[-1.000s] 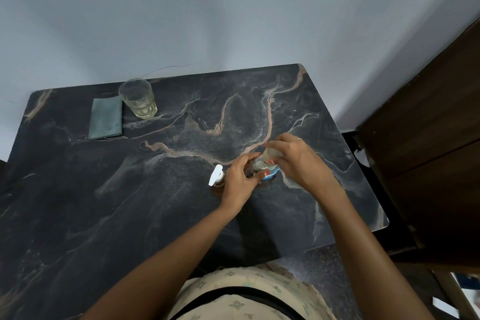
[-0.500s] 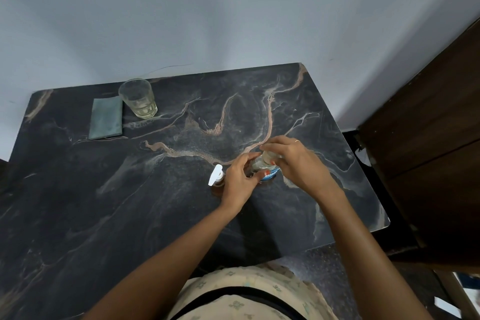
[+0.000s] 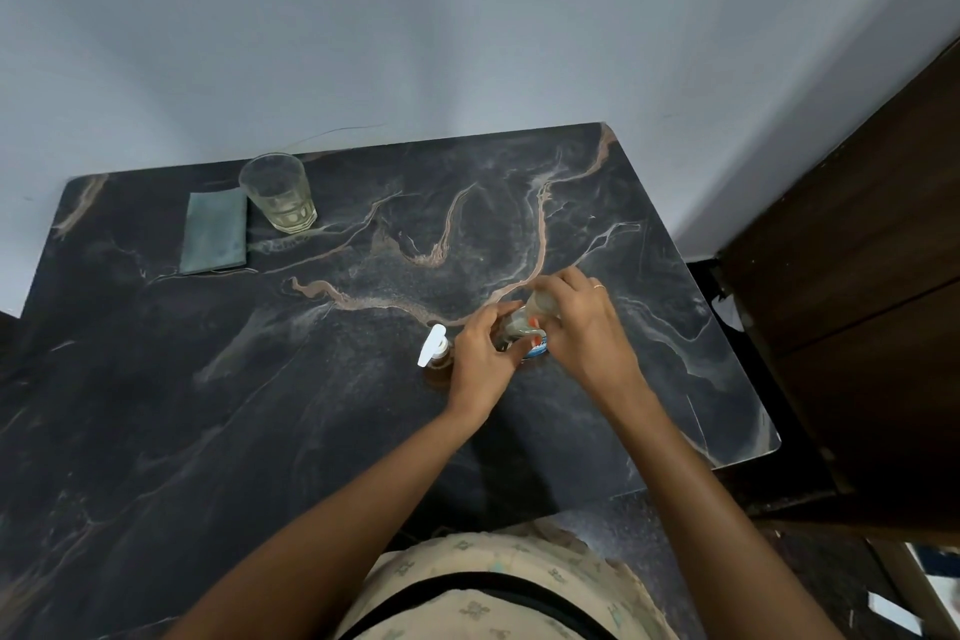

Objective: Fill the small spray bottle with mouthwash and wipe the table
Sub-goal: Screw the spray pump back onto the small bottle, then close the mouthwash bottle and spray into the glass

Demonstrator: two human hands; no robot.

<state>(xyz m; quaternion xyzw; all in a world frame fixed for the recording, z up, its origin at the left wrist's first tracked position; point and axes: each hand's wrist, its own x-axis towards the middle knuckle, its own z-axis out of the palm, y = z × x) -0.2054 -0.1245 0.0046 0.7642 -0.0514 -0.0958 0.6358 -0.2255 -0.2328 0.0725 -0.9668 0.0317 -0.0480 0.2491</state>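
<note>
Small spray bottle [image 3: 435,351]: frame centre, upright on the table [image 3: 311,405], just left of the left hand.
Left hand [image 3: 480,359]: curled round the mouthwash bottle [image 3: 517,325].
Right hand [image 3: 582,327]: grasping that bottle's top.
Cloth [image 3: 215,231]: upper left.

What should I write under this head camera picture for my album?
Left hand and right hand hold a mouthwash bottle beside a spray bottle on a dark table.
</note>
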